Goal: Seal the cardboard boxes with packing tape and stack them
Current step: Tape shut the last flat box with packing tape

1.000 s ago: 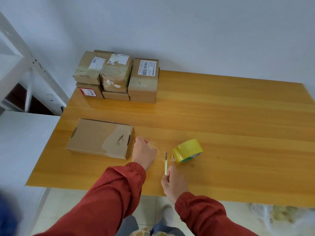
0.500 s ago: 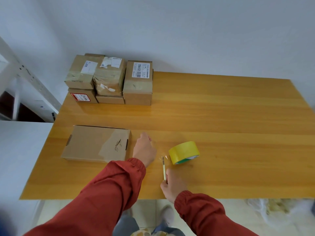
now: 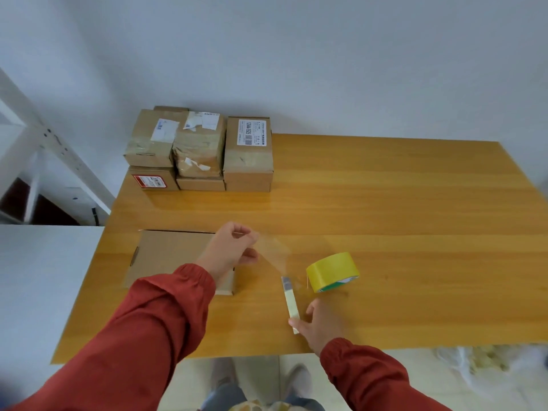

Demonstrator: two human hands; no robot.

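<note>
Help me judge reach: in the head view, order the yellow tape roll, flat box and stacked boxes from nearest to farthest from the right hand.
1. The yellow tape roll, just beyond the right hand.
2. The flat box, off to its left.
3. The stacked boxes, far back on the left.

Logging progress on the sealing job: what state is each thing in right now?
Left hand, pinches clear tape strip, stretched toward knife.
Right hand, grips knife, blade out.
Tape roll, on table, unheld.
Flat box, closed, lying flat.
Back boxes, taped, stacked two high.
</note>
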